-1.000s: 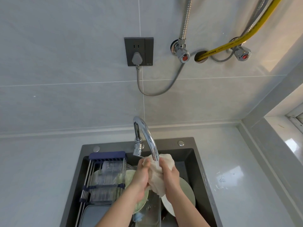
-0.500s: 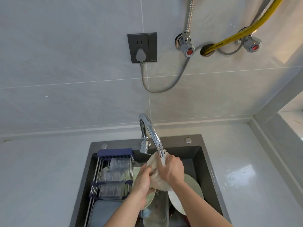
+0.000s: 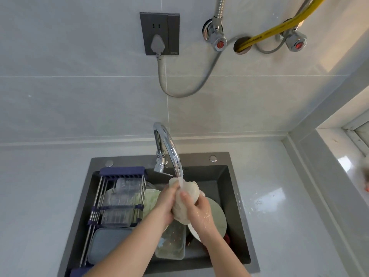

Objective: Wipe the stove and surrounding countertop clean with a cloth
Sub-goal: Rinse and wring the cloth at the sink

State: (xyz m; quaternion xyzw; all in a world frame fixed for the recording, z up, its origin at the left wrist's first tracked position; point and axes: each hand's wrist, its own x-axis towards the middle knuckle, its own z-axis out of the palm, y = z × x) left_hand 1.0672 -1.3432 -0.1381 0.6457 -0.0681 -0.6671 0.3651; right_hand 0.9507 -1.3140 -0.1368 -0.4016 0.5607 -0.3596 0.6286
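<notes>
sink (image 3: 235,188) full of dishes, no stove in view | tap (image 3: 169,148) now pours water on the cloth (image 3: 186,198) | left hand (image 3: 164,204) and right hand (image 3: 200,212) close together, both squeezing the cloth under the tap; right hand has slid lower (wiping comes later, I think)

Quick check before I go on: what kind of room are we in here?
Most likely a home kitchen: a dark sink full of plates under a running tap, set in a pale countertop against a tiled wall, where both hands rinse a cloth.
</notes>
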